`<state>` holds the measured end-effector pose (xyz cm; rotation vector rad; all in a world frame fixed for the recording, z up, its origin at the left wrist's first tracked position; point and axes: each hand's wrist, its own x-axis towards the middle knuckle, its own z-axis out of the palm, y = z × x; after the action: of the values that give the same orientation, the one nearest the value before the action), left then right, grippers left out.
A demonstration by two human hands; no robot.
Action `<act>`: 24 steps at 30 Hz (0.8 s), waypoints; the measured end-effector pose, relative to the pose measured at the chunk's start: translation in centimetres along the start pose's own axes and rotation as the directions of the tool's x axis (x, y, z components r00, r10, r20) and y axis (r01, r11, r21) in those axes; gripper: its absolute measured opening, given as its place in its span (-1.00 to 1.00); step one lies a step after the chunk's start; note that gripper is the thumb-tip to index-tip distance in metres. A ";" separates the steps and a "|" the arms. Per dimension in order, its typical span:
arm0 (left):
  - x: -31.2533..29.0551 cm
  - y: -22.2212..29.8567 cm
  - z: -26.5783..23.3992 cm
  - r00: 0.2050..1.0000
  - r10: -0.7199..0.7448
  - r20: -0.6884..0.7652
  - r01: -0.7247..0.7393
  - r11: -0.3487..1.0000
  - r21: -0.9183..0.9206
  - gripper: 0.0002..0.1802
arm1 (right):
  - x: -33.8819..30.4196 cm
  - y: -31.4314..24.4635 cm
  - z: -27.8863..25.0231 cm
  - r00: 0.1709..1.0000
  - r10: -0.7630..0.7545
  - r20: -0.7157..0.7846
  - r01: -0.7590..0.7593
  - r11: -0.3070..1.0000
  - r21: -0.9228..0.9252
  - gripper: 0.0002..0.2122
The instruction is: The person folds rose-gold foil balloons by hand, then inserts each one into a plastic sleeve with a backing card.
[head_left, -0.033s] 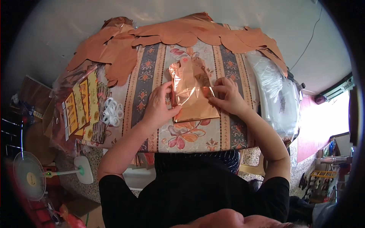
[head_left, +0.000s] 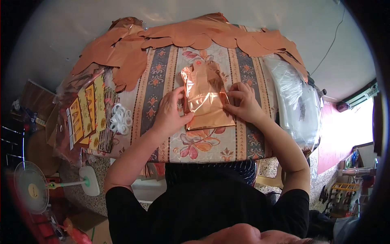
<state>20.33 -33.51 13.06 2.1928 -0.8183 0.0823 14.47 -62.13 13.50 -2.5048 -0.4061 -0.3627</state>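
Observation:
A folded copper-coloured foil piece (head_left: 207,107) lies flat on the table in front of me, shiny, with uneven lobes at its far end. My left hand (head_left: 170,110) grips its left edge, the fingers bent along the side and the thumb on the near left part. On the opposite edge, my right hand (head_left: 244,102) has its thumb and bent fingers closed at the foil's side. Some fingertips are hidden against the foil.
Larger copper foil sheets (head_left: 178,34) with scalloped edges drape over the table's far side. At left are printed yellow cards (head_left: 86,110) and white ribbon coils (head_left: 121,119). Clear plastic bags (head_left: 298,110) lie at right on the patterned tablecloth (head_left: 156,77). A fan (head_left: 31,188) stands lower left.

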 end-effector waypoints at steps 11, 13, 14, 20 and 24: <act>-0.1 0.1 -0.1 0.997 0.046 -0.069 -0.045 0.999 0.010 -0.23 | 0.0 -0.7 0.1 0.995 0.089 -0.035 -0.088 0.996 0.026 -0.35; -0.1 -0.2 -0.2 0.993 0.109 -0.033 -0.108 0.993 0.038 -0.37 | -0.2 -0.6 0.2 0.998 0.043 -0.050 -0.045 0.999 -0.028 -0.38; -0.2 -0.3 -0.3 0.994 0.108 -0.034 -0.107 0.994 0.039 -0.37 | -0.2 -0.6 0.4 0.998 -0.005 -0.061 0.000 0.997 -0.080 -0.41; -0.1 -1.0 -0.4 0.992 0.117 0.041 -0.120 0.990 0.076 -0.49 | -0.3 -1.1 0.3 0.997 -0.063 -0.042 0.054 0.979 -0.198 -0.56; -0.1 -0.5 -0.5 0.993 0.117 0.031 -0.120 0.986 0.115 -0.50 | -0.4 -1.3 0.2 1.000 -0.022 -0.011 0.019 0.982 -0.187 -0.56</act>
<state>20.62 -32.83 13.02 2.2564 -0.9792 0.1664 13.70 -61.04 13.88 -2.6803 -0.4097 -0.4439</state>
